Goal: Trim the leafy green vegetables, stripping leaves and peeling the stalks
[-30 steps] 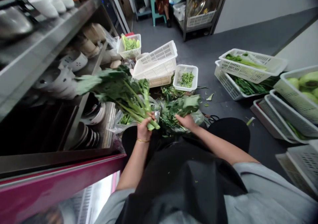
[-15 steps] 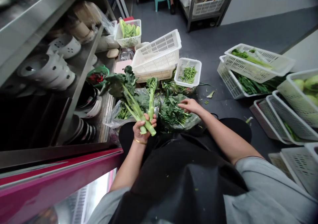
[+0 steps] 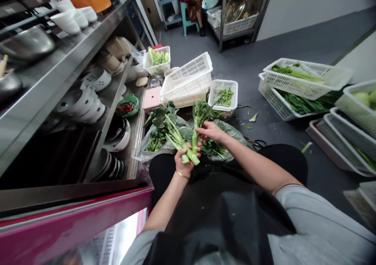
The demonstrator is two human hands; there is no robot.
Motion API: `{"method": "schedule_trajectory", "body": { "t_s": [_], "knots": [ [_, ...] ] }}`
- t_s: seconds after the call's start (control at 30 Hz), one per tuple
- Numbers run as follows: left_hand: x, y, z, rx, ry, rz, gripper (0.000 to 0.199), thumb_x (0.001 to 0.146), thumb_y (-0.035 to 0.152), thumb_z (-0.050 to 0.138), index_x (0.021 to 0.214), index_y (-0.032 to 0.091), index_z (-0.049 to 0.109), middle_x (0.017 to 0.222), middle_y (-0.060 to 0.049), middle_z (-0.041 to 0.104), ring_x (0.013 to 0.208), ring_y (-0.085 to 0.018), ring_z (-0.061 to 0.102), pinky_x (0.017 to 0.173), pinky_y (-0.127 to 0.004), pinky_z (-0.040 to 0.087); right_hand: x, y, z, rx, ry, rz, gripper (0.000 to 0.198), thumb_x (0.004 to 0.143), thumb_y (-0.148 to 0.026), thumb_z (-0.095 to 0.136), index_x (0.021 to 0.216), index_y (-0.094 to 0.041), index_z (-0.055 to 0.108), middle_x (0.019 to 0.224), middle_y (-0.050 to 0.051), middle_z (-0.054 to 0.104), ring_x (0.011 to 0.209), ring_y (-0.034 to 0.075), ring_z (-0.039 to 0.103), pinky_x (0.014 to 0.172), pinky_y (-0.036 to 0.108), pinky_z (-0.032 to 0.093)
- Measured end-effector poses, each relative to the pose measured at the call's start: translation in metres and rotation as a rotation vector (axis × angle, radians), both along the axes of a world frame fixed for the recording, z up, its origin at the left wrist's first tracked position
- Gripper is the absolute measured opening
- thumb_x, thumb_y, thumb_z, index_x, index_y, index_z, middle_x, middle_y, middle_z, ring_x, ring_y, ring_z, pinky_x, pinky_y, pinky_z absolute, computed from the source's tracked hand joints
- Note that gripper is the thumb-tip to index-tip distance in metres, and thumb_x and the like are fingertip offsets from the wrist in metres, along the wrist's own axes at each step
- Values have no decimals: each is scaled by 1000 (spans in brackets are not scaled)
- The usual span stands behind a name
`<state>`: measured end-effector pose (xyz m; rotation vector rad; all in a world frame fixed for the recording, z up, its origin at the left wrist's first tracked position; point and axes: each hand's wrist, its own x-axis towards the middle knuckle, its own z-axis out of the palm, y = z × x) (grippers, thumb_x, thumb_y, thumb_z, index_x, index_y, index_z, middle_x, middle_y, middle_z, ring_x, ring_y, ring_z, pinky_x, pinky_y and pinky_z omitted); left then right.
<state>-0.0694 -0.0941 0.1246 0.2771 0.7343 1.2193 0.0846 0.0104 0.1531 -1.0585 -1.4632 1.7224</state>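
The left hand (image 3: 182, 164) clasps the stems (image 3: 190, 155) near their thick ends, best held steady while the right hand (image 3: 214, 132), its pinch unclear, meets the upright stalk (image 3: 194, 140).

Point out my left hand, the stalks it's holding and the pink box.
Left hand (image 3: 181, 165): head view, on the palm.
Stalks (image 3: 191, 154): head view, on one stalk's thick lower part.
Pink box (image 3: 150, 102): head view, on its pink surface, below the dark hole.

Grey floor (image 3: 246, 57) meets a plain white wall (image 3: 305, 6) at right. Metal shelving (image 3: 63, 71) lines the left; a metal rack (image 3: 222, 29) and turquoise stool (image 3: 184, 16) stand at the rear.
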Motion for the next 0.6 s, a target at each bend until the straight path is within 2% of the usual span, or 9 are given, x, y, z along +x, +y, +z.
{"method": "schedule_trajectory", "body": {
  "t_s": [0.07, 0.17, 0.27, 0.37, 0.43, 0.47, 0.53, 0.6],
  "knots": [
    [-5, -1, 7, -5, -55, -11, 24, 60, 34, 62, 74, 18, 53, 93, -10, 59, 76, -19, 58, 60, -30, 44, 8, 3, 14, 38, 110, 83, 43, 67, -56, 69, 76, -16, 56, 67, 3, 68, 48, 14, 61, 42, 24, 49],
    [-5, -5, 14, -15, -126, -46, 24, 60, 34, 61, 74, 17, 52, 92, -10, 56, 72, -16, 53, 56, -27, 40, 11, 10, 30, 124, 65, 10, 41, 66, -53, 72, 73, -15, 56, 58, -1, 64, 42, 10, 57, 38, 19, 44],
    [-2, -9, 16, 5, -210, -76, 24, 58, 32, 62, 73, 17, 51, 90, -8, 53, 69, -14, 50, 56, -25, 38, 6, 16, 32, 133, -78, -145, 42, 62, -51, 75, 65, -18, 49, 38, -7, 49, 29, 8, 44, 29, 18, 33],
    [1, -11, 16, 24, -216, -77, 24, 57, 31, 62, 73, 17, 50, 88, -8, 52, 68, -13, 48, 55, -25, 36, -2, 13, 27, 73, -67, -96, 40, 66, -53, 71, 68, -20, 50, 36, -8, 46, 30, 10, 45, 30, 21, 35],
    [0, -11, 17, 25, -159, -61, 24, 58, 32, 61, 73, 18, 50, 89, -8, 52, 68, -14, 48, 56, -26, 37, -4, -1, 24, 99, 3, -48, 36, 71, -53, 67, 71, -20, 52, 43, -5, 51, 37, 12, 51, 37, 23, 41],
    [-1, -10, 18, 28, -128, -39, 24, 58, 33, 61, 74, 18, 50, 90, -8, 53, 69, -14, 49, 57, -26, 37, -4, -12, 22, 150, 10, -73, 33, 73, -51, 65, 70, -20, 53, 46, -4, 53, 40, 13, 53, 40, 25, 43],
    [-4, -7, 23, 48, -94, 40, 24, 59, 33, 60, 74, 18, 50, 92, -8, 52, 71, -15, 49, 59, -27, 38, -2, -40, 18, 278, -40, -131, 26, 75, -44, 63, 68, -21, 54, 54, -1, 58, 48, 14, 55, 46, 27, 46],
    [-11, -3, 27, 78, -114, 106, 23, 59, 31, 60, 74, 18, 49, 91, -7, 51, 72, -14, 49, 60, -27, 38, 0, -64, 12, 315, -87, -132, 17, 76, -34, 62, 67, -21, 54, 57, 0, 61, 51, 15, 56, 51, 29, 46]
  ]
}}
